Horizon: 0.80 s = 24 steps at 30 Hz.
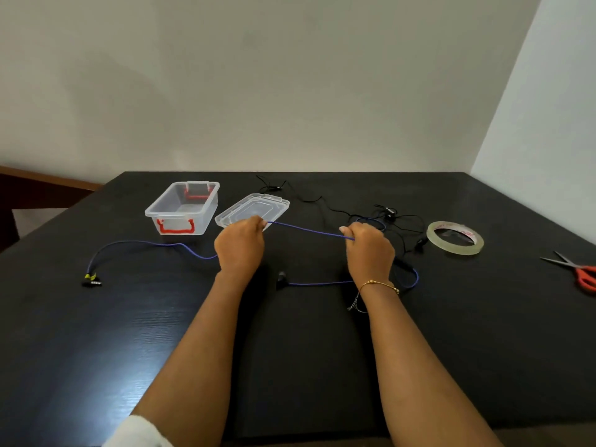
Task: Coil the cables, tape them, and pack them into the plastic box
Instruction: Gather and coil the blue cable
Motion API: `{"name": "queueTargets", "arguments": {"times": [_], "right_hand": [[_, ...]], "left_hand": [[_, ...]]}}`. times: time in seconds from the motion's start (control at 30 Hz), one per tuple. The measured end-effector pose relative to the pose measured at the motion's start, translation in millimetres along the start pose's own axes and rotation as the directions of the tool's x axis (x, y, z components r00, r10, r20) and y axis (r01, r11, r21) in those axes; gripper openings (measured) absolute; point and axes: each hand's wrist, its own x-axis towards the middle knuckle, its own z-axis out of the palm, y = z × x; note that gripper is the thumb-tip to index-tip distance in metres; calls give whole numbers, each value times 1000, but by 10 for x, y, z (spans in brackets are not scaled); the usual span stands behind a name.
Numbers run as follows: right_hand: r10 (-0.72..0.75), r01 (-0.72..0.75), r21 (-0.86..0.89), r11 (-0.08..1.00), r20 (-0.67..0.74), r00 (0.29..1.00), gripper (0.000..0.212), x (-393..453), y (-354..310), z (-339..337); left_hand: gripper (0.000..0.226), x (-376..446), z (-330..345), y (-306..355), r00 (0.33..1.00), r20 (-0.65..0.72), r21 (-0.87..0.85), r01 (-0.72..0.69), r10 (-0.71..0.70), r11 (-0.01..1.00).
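A: While both hands hold the blue cable (pixel 309 231) taut in the head view, note the grip. Left hand (pixel 240 245) has its fingers curled round the cable just in front of the lid (pixel 253 210); right hand (pixel 369 250) pinches it further along. The span between them is off the bench (pixel 96 333).

B: Where do the loose ends lie?

A: One tail runs left along the bench to a yellow-and-black plug (pixel 92 279), near the left edge. The other loops under the right wrist to a dark plug (pixel 281 279) between the forearms.

B: Risks?

A: Judgement only. As coiling draws in the left tail, it may sweep against the plastic box (pixel 183 208), which looks light, and shift it. The right loop lies just beside the black cable (pixel 354 214), a loose tangle; the two could snag and come up together. The bracelet chain (pixel 358 301) hanging from the right wrist could also catch the loop.

B: Room?

A: Open bench toward the person, between and below the arms. Tape roll (pixel 455 237) and scissors (pixel 577 272) sit to the right, the scissors close to the right edge and easily knocked. Box is open, nothing visible inside.
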Motion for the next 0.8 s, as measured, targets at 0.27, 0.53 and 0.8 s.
{"name": "queueTargets", "arguments": {"times": [0.27,0.53,0.8], "right_hand": [[191,-191,-45,981,5,982,43,29,155,-92],[-46,45,-107,993,-7,999,46,-27,-21,41],[-226,231,-79,970,72,972,26,-56,-168,72]], "left_hand": [[27,-24,-14,-262,973,84,182,197,-214,963],[32,-32,-11,178,968,-125,-48,-225,218,973],[38,-162,143,470,852,27,-254,-500,523,828]]}}
